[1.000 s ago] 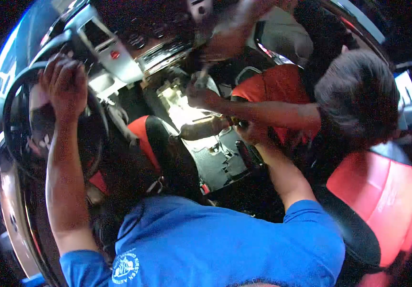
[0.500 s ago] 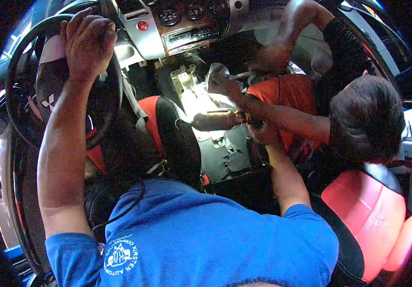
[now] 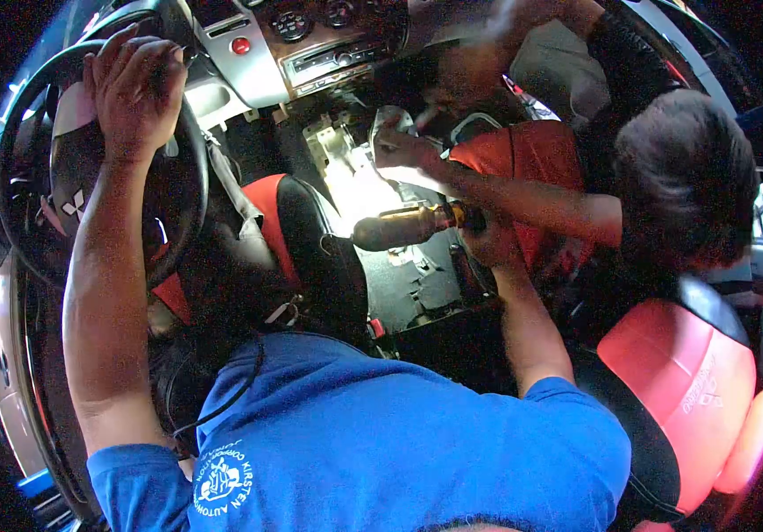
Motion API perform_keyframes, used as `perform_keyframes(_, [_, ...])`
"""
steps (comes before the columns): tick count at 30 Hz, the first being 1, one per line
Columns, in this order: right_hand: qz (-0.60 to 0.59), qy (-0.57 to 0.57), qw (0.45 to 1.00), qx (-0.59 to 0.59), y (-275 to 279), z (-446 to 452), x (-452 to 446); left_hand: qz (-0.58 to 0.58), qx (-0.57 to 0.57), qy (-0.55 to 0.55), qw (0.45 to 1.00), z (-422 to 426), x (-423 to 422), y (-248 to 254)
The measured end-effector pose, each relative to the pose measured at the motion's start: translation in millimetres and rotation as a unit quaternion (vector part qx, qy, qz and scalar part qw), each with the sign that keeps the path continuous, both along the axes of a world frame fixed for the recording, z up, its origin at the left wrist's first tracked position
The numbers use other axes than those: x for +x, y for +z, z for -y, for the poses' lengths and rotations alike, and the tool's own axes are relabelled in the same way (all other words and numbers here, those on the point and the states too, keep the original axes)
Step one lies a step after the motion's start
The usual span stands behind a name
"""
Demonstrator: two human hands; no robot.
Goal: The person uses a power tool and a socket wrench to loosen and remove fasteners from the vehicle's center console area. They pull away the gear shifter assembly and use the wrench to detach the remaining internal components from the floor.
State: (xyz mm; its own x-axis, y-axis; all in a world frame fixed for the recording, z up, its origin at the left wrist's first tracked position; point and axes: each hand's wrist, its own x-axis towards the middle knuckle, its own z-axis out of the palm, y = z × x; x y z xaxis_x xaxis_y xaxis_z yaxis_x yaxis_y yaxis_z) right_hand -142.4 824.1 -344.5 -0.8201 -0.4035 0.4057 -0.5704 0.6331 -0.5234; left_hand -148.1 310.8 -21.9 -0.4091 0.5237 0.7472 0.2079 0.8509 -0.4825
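Observation:
My left hand [image 3: 138,97] is closed over the upper right of the steering wheel [image 3: 200,191], its fingers bent around the rim. My right hand [image 3: 490,244] grips the handle end of a work light [image 3: 395,227], held level above the centre console [image 3: 408,284]. Bright light falls on the bare metal bracket [image 3: 333,146] ahead of it. Close by, a co-worker's hand [image 3: 404,151] reaches to a pale, rounded part [image 3: 390,120] beside the bracket. The co-worker's other hand [image 3: 466,80] is blurred and dim farther forward; what it touches cannot be made out.
The co-worker's head [image 3: 687,177] leans in from the right, over the red passenger seat [image 3: 528,160]. A red and black driver's seat [image 3: 297,230] flanks the console. Ahead is the dashboard with a radio [image 3: 342,60]. A red seat back [image 3: 665,381] stands at lower right.
The camera view has shifted slightly, moving the dashboard up and left in the picture. The co-worker's far hand has moved forward. Both my hands keep their holds.

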Motion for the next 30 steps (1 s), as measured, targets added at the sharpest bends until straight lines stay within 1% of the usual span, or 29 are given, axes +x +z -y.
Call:
perform_keyframes(1, [-0.008, -0.001, 1.000, 0.013, 8, 1, 2, 0.014, -0.014, 0.022, 1.000, 4, -2, 1])
perform_keyframes(4, [0.163, 0.007, 0.986, -0.047, 17, 7, 6, -0.001, -0.029, 0.031, 0.999, -1, 1, 2])
perform_keyframes(5, [0.128, -0.013, 0.991, -0.022, 17, 8, 8, -0.008, -0.051, 0.051, 0.997, -7, 3, 2])
perform_keyframes(7, [0.058, -0.051, 0.997, 0.031, 19, 10, 11, 0.000, -0.029, 0.021, 0.999, -1, 1, 0])
perform_keyframes(8, [0.052, -0.059, 0.996, 0.029, 22, 11, 12, 0.003, -0.018, 0.007, 1.000, -2, 1, 2])
perform_keyframes(10, [0.042, -0.072, 0.996, 0.026, 25, 13, 16, 0.008, -0.006, 0.018, 1.000, -5, 1, 3])
perform_keyframes(13, [0.116, -0.062, 0.991, 0.034, 19, 7, 12, 0.014, -0.002, 0.019, 1.000, -3, 1, 3])
perform_keyframes(16, [0.185, -0.032, 0.982, -0.038, 32, 11, 12, 0.012, -0.004, 0.025, 1.000, -3, 2, 4])
perform_keyframes(19, [0.043, -0.082, 0.995, 0.020, 18, 13, 17, 0.005, -0.003, 0.029, 1.000, -4, 1, 2])
perform_keyframes(22, [0.042, -0.073, 0.996, 0.004, 20, 13, 14, -0.002, -0.003, 0.047, 0.999, -7, 2, 2])
perform_keyframes(24, [0.136, -0.085, 0.987, -0.016, 32, 17, 17, 0.004, 0.015, 0.059, 0.998, -8, 4, 1])
perform_keyframes(25, [0.184, -0.090, 0.979, -0.026, 36, 19, 18, 0.007, 0.018, 0.046, 0.999, -6, 3, 1])
perform_keyframes(28, [0.058, -0.078, 0.995, 0.004, 24, 17, 16, 0.016, 0.027, 0.012, 0.999, 1, -1, 1])
perform_keyframes(30, [0.038, -0.064, 0.997, -0.019, 22, 18, 12, 0.025, 0.032, -0.007, 0.999, 3, -2, 0])
